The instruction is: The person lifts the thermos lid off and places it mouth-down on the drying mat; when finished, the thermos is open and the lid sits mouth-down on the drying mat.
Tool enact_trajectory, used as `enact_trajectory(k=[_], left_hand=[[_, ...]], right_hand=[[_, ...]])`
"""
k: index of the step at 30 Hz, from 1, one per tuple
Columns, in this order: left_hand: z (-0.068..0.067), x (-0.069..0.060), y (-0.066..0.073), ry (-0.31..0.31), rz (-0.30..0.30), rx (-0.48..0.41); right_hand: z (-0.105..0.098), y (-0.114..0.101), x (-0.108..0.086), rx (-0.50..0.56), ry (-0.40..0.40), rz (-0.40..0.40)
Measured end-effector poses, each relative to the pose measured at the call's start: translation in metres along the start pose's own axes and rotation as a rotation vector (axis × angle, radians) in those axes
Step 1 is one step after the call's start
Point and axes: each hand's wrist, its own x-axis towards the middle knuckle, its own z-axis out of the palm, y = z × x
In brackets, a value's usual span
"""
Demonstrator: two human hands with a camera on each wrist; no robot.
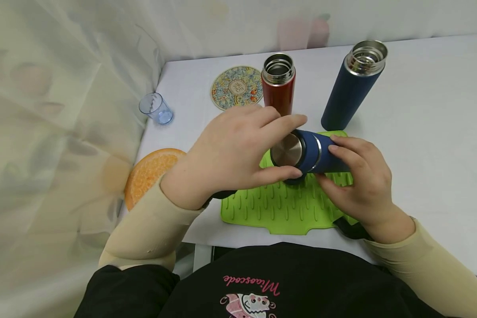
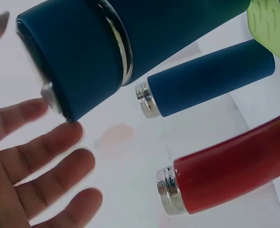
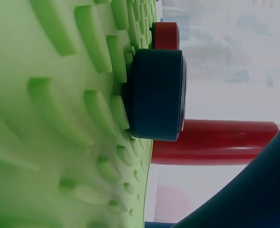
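A blue thermos bottle (image 1: 331, 154), capped with a blue lid (image 1: 312, 152) that has a metal disc on top, is held in my right hand (image 1: 359, 181). In the head view it leans toward me above the green mat. My left hand (image 1: 238, 150) spreads around the lid end, with thumb and fingers apart. Its fingers (image 2: 54, 142) are fairly straight in the left wrist view, the tips close to the lid's edge; whether they touch is hard to tell. A loose dark blue lid (image 3: 156, 95) and a red lid (image 3: 166, 35) rest on the mat in the right wrist view.
Behind my hands stand an uncapped red thermos bottle (image 1: 279, 84) and an uncapped dark blue one (image 1: 351, 88). The ridged green mat (image 1: 278, 207) lies in front of me. Leftward are a patterned round coaster (image 1: 237, 87), a small blue glass (image 1: 159, 110) and an orange-slice mat (image 1: 153, 170).
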Motion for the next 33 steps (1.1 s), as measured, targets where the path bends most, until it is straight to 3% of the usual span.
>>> enact_trajectory(k=[3,7,12,17,24,33], left_hand=[[0.0002,-0.0019,-0.0036,-0.020,0.039,-0.051],[0.0023,-0.0026,-0.0070,-0.028,0.142,-0.123],[0.0070,-0.0010,-0.0060,0.007,0.198,-0.118],[0.0068,-0.0019,-0.0064,-0.018,0.177,-0.118],[0.0042,-0.0032,-0.0062,-0.053,0.102,-0.136],[0.0061,-0.0042,-0.0045,0.019,0.042,-0.108]], right_hand=[[-0.0011,0.0020,0.0000,-0.010,-0.001,0.005],[-0.0025,0.0033,0.0007,-0.018,0.008,-0.002],[-0.0027,0.0025,0.0013,-0.008,0.007,-0.010],[-0.0009,0.0015,0.0015,-0.009,0.004,-0.017],[0.0005,0.0003,0.0009,-0.011,0.011,-0.019],[0.0011,0.0006,0.0000,-0.004,0.008,-0.027]])
